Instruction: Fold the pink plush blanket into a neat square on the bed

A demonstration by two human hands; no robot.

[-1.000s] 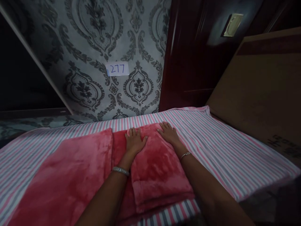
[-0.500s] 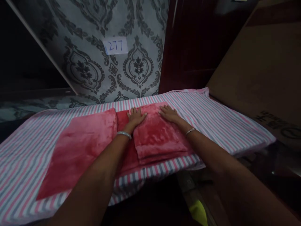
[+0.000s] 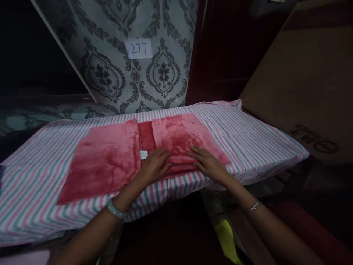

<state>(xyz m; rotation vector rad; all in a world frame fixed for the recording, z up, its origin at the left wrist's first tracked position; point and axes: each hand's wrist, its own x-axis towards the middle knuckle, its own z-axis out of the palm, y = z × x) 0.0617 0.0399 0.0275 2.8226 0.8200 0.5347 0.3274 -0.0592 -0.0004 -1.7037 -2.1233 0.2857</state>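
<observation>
A pinkish-red plush blanket (image 3: 107, 158) lies folded, its left and right parts turned inward over a narrow darker strip in the middle. On that strip a small white label (image 3: 143, 154) shows. My left hand (image 3: 156, 166) rests at the near edge of the right folded part, fingers extended and thumb apart. Across from it, my right hand (image 3: 208, 162) touches the same near edge with its fingers stretched out over the plush. Neither hand grips the cloth. Under the blanket is a striped pink, grey and white cloth (image 3: 253, 147) covering the table.
Patterned wallpaper (image 3: 110, 73) with a paper marked 277 (image 3: 139, 48) rises behind the table. A large cardboard box (image 3: 309, 84) stands at the right, beside a dark red door panel (image 3: 220, 55). A dark screen (image 3: 41, 59) is at the left. Something yellow-green (image 3: 227, 239) is below.
Both hands have slid from the blanket's far edge toward me to its near edge. The white label has come into view. My view has tilted downward.
</observation>
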